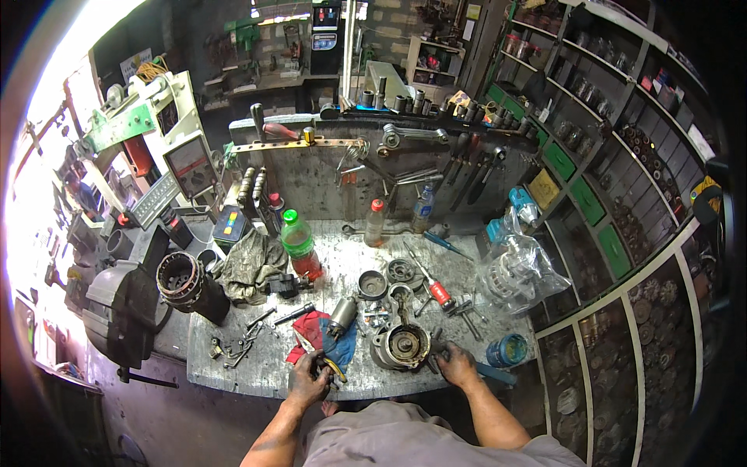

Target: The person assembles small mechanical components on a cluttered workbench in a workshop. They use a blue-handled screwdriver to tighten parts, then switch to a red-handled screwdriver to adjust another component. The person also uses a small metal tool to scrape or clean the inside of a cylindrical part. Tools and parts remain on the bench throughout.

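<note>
At the bench's front edge, my left hand [309, 379] is closed around a small dark piece with a curved yellow strip [335, 369]. My right hand [457, 366] is closed beside a round metal housing [407, 345]; dark fingers hide whatever they grip. The greasy housing lies with its round opening facing up and a narrower arm pointing away from me. A cylindrical metal motor [343, 313] rests on a red and blue cloth [310, 330] beyond my left hand. Just right of my right hand lies a blue bar-like handle [496, 374].
A blue tub [506, 350] stands at the right corner. Further back are a red-handled screwdriver [440, 293], a green-capped bottle [299, 243], a red-capped bottle [374, 223] and a plastic-wrapped part [520, 272]. Loose bolts [247, 340] lie at left, near a dark cylindrical stator [191, 288].
</note>
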### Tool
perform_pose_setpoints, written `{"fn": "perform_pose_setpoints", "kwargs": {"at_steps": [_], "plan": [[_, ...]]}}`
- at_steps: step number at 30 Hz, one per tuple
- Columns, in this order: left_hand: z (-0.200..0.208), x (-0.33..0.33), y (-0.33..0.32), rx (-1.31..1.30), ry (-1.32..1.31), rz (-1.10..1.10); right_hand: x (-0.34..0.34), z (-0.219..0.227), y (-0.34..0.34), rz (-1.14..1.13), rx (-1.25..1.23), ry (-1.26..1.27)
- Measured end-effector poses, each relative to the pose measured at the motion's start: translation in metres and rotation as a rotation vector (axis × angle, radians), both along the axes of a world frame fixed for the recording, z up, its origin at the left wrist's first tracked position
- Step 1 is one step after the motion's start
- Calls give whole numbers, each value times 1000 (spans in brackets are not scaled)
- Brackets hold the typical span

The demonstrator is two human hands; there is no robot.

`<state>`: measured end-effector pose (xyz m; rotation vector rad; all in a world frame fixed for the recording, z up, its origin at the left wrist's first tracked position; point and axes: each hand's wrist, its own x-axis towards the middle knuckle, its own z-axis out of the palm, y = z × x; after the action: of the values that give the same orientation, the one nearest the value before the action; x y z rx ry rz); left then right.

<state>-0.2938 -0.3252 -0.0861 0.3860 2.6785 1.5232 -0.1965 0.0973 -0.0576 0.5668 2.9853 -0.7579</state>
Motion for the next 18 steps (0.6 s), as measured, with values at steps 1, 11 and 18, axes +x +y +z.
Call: {"fn": "perform_pose_setpoints", "kwargs": {"at_steps": [1,11,18], "plan": [[-3,-1,-1,18,8,-1,0,1,-1,-8,8,-13],[37,-27,40,-9,127,132,-6,0,3,26,53,-49],[56,-160,151,-398,125,-145,-11,8,10,107,35,-69]]}}
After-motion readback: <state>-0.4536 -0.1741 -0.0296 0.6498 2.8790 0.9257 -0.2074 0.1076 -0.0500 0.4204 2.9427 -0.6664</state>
